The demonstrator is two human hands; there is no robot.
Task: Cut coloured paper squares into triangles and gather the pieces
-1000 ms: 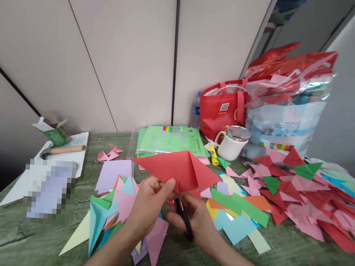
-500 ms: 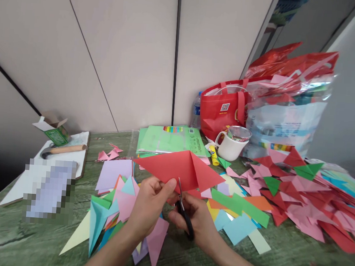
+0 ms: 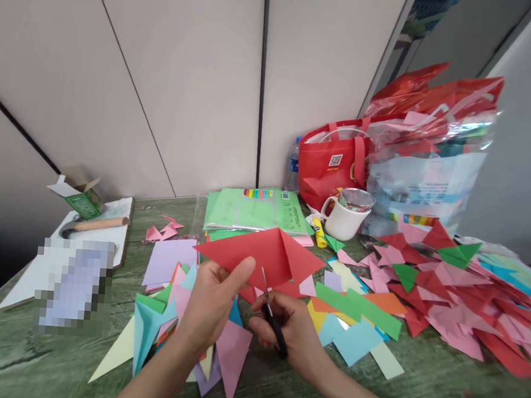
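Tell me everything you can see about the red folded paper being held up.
The red folded paper sheet is thin, matte, a wide pointed shape with a centre crease and a flap folded on its right. The left hand pinches its lower edge, holding it above the green table; the black-handled scissors in the right hand meet that edge from below.

Two hands are counted: left hand, right hand. One pair of scissors and one red sheet are seen. One mug, one glue stick, one bottle, one hammer, one box and one paper pack are tallied. Two bags are made out: red bag, clear bag. The loose scraps are too many to be counted.
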